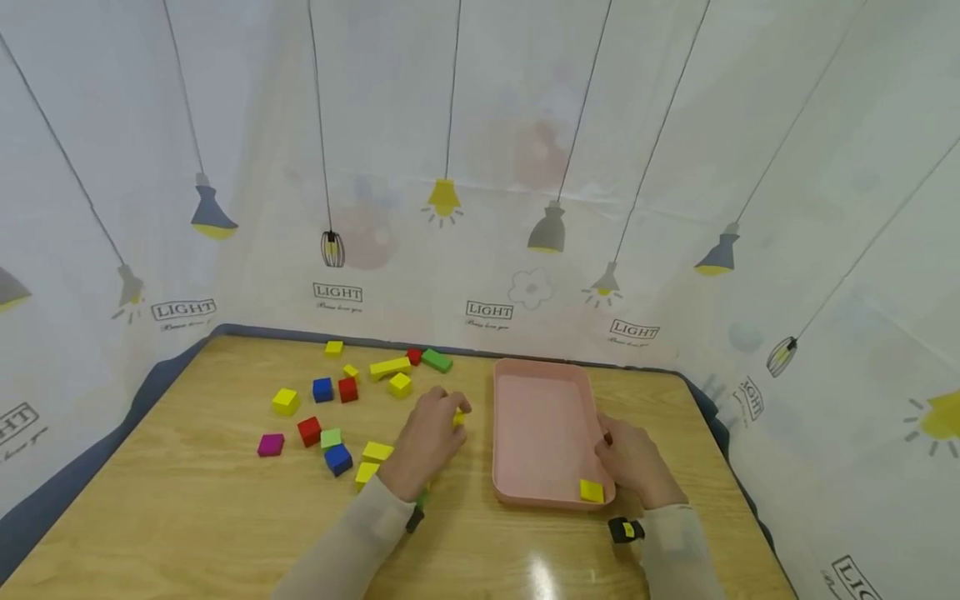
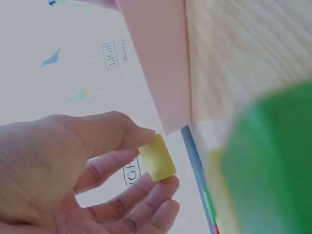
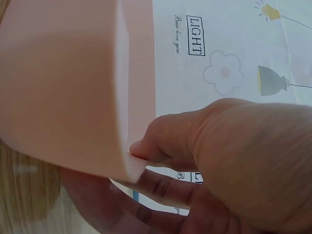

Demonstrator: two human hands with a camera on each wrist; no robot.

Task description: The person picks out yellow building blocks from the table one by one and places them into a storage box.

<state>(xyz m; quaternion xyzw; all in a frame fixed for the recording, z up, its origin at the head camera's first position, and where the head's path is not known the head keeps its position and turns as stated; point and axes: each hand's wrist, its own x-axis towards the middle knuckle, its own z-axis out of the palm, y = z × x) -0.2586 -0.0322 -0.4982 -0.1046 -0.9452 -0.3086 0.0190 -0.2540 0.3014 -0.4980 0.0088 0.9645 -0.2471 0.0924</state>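
Note:
My left hand [image 1: 431,437] pinches a small yellow block [image 2: 157,158] between thumb and fingertips, just left of the tray in the head view. The right hand [image 1: 633,458] grips the right wall of a shallow pink tray [image 1: 506,433], thumb over the rim and fingers beneath the outside, as the right wrist view shows. One yellow block [image 1: 591,490] lies inside the tray at its near right corner. A blurred green block [image 2: 278,161] fills the right side of the left wrist view.
Loose blocks lie left of the tray: a blue block [image 1: 338,459], a red block [image 1: 309,431], a magenta block [image 1: 271,445], several yellow ones and a green block [image 1: 437,360] near the back. A printed curtain [image 1: 405,275] hangs around the wooden table [image 1: 187,467].

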